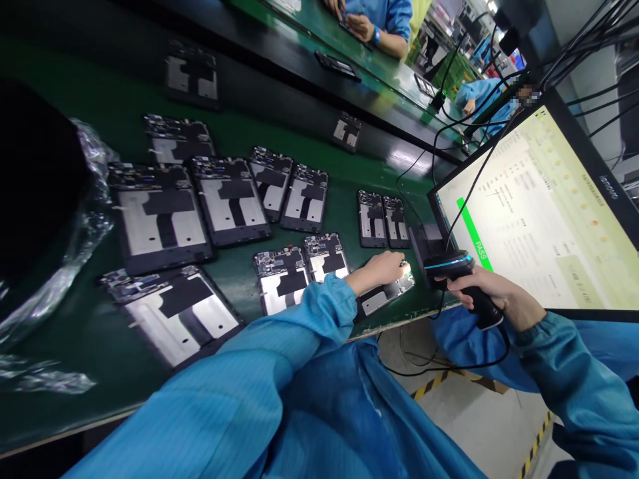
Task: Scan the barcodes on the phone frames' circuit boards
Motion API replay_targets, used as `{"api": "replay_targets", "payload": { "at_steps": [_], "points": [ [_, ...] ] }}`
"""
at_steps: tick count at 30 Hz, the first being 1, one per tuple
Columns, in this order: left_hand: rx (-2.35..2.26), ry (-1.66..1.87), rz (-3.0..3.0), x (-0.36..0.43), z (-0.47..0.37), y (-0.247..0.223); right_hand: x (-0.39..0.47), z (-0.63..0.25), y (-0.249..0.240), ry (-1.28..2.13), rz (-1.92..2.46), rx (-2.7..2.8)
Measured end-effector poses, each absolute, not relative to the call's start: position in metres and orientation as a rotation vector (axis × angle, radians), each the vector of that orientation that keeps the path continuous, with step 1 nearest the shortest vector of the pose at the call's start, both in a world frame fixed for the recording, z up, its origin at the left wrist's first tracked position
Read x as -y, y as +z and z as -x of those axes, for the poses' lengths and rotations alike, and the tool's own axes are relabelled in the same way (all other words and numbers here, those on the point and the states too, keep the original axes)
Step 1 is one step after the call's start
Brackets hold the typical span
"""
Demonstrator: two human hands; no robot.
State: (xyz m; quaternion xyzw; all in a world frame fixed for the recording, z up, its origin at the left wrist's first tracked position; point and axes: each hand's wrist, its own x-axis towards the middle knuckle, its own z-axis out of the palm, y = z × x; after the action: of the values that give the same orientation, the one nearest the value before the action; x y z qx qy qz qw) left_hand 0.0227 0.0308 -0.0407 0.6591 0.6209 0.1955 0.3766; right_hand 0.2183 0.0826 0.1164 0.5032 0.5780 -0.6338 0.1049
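My right hand (499, 289) is wrapped round the handle of a black barcode scanner (452, 266) with a lit blue strip. The scanner's head faces an opened phone (387, 297) at the table's front edge, and a bright spot of light falls on that phone's upper end. There my left hand (382, 269) grips it, fingers drawn together and partly hidden. Just left of this hand lie two more opened phones (327, 257), circuit boards and metal plates exposed. A further pair (372, 219) lies behind the hand.
Several opened phones (162, 219) cover the green table's left part. Clear plastic wrap (92, 179) surrounds a dark shape at far left. A monitor (539, 213) showing PASS stands at right, with loose cables around it. Co-workers (394, 23) sit across the bench.
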Motion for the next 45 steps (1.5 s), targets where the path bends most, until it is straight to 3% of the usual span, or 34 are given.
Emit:
{"api": "replay_targets", "payload": {
  "at_steps": [9, 15, 27, 45],
  "points": [
    [-1.986, 0.612, -1.878, 0.003, -0.075, -0.047, -0.088, -0.242, 0.081, -1.875, -1.565, -1.693],
    [-1.987, 0.561, -2.087, 0.026, -0.084, -0.066, -0.094, -0.250, 0.058, -1.954, -1.543, -1.628],
    [-2.031, 0.423, -2.187, 0.024, -0.087, -0.074, -0.093, -0.254, 0.054, -2.083, -1.309, -1.635],
    [-2.074, 0.415, -2.150, 0.033, -0.093, -0.073, -0.093, -0.257, 0.056, -1.993, -1.265, -1.665]
  ]
}}
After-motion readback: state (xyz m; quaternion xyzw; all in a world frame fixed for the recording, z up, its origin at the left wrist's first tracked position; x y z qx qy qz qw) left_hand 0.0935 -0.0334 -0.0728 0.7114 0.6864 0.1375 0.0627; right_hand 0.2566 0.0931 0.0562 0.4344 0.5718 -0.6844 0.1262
